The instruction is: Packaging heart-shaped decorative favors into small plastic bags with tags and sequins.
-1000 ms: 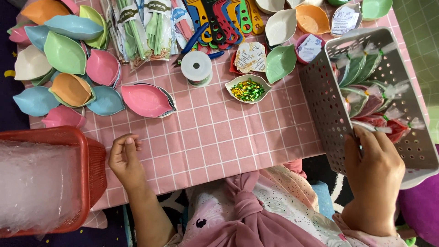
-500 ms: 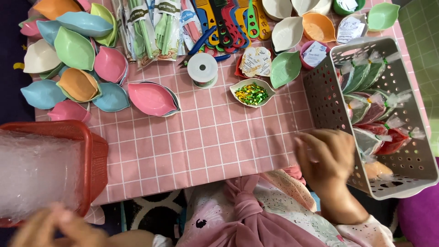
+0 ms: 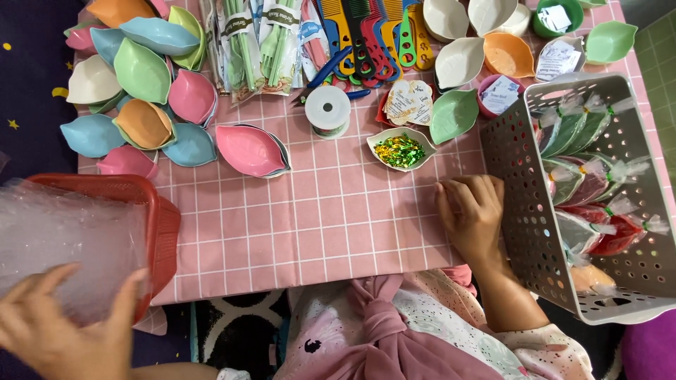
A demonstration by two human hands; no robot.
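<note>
My left hand is spread over the clear plastic bags piled in the red basket at the lower left, fingers apart on the front of the pile. My right hand lies flat on the pink grid tablecloth, fingers loosely curled, right beside the perforated wall of the grey basket. That basket holds several wrapped leaf-shaped dishes in green, red and orange. A small white dish of green and gold glitter bits sits just above my right hand.
Pastel leaf-shaped dishes are heaped at the top left, one pink dish apart from them. A white ribbon spool, packets of green cutlery, coloured combs, paper tags and more dishes line the top edge.
My left hand left the table edge and went down-left onto the plastic bags. My right hand let go of the grey basket's rim and came to rest on the cloth.
</note>
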